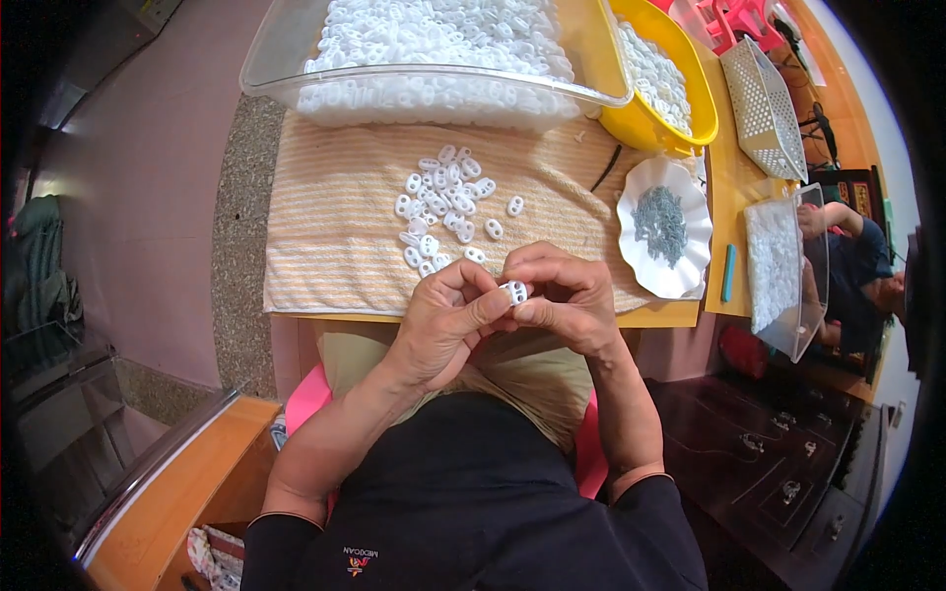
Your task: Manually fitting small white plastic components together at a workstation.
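Observation:
Between my fingertips, just past the table's near edge, is a small white two-holed plastic piece (515, 292). My left hand (445, 323) pinches it from the left with thumb and forefinger. From the other side the thumb and fingers of my right hand (569, 300) close on it too. Beyond my hands, a loose pile of similar white oval pieces (440, 202) lies on a striped towel (335, 212). A few pieces lie apart at its right side. To the right, a white scalloped dish (680, 278) holds many tiny grey parts, too small to make out singly.
At the back stands a clear bin (266, 69) full of white pieces, beside a yellow basin (705, 110) with more. Rightward are a teal stick (728, 273), a perforated basket (759, 103) and a clear box (803, 330). Another person (857, 256) reaches toward that box.

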`<state>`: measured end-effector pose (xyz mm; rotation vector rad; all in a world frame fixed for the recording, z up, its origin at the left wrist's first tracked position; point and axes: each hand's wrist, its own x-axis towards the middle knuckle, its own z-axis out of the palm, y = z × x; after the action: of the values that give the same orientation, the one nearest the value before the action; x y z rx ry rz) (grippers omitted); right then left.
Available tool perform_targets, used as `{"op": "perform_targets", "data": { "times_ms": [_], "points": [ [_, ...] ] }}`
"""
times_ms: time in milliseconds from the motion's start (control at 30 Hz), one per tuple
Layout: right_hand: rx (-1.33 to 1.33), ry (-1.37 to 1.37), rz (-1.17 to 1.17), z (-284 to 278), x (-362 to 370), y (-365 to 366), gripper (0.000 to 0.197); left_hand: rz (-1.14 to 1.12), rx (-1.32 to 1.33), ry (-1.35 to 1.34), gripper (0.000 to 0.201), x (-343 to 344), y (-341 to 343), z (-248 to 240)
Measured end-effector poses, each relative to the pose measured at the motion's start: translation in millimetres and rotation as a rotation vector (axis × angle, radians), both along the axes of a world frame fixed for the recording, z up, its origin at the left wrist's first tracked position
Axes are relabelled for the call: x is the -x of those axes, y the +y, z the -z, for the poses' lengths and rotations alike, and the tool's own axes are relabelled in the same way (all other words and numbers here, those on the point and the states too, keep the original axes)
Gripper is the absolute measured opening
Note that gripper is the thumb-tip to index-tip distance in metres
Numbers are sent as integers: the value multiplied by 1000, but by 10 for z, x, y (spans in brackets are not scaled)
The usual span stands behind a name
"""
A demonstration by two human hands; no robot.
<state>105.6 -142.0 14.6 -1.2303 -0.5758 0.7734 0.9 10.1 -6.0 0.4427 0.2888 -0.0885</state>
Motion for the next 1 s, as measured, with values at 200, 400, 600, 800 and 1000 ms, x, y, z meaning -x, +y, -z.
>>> {"op": "perform_targets", "data": {
  "times_ms": [200,400,600,800,1000],
  "points": [
    [5,-62,-1,-24,31,15,32,6,12,-14,11,22,-12,-41],
    [-6,-132,-3,1,55,30,32,-19,8,-24,10,39,-33,-33],
    [-6,-160,-11,4,67,28,30,-51,-22,-56,11,26,-65,-50],
    [10,-168,-37,-72,46,27,28,-28,-38,-12,12,7,-35,-66],
    [-6,-86,-53,-79,55,2,28,-12,-32,-25,14,15,-26,-59]
  ]
}}
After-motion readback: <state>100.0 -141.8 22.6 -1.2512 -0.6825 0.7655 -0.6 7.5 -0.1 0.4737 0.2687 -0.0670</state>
